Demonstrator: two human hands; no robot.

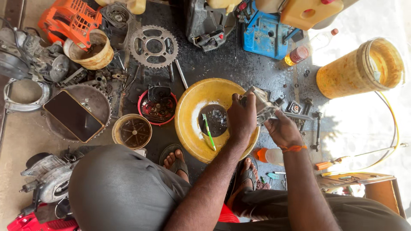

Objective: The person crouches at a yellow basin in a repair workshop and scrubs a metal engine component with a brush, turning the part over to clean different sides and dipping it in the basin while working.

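Both hands clamp one grey metal engine part (pixel 262 104) above the yellow basin's (pixel 188 115) right rim: left hand (pixel 241 117) curled over its near-left end, right hand (pixel 282 129) gripping from lower right, long axis running between them.

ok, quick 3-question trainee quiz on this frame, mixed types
1. True or false: both hands grip the grey metal engine part over the yellow basin.
2. What lies inside the basin? A) green toothbrush B) sprocket C) bottle
3. Fill in: the toothed sprocket lies on the ___ side of the basin from the person.

Key: 1 true: left hand, right hand. 2 A. 3 far.
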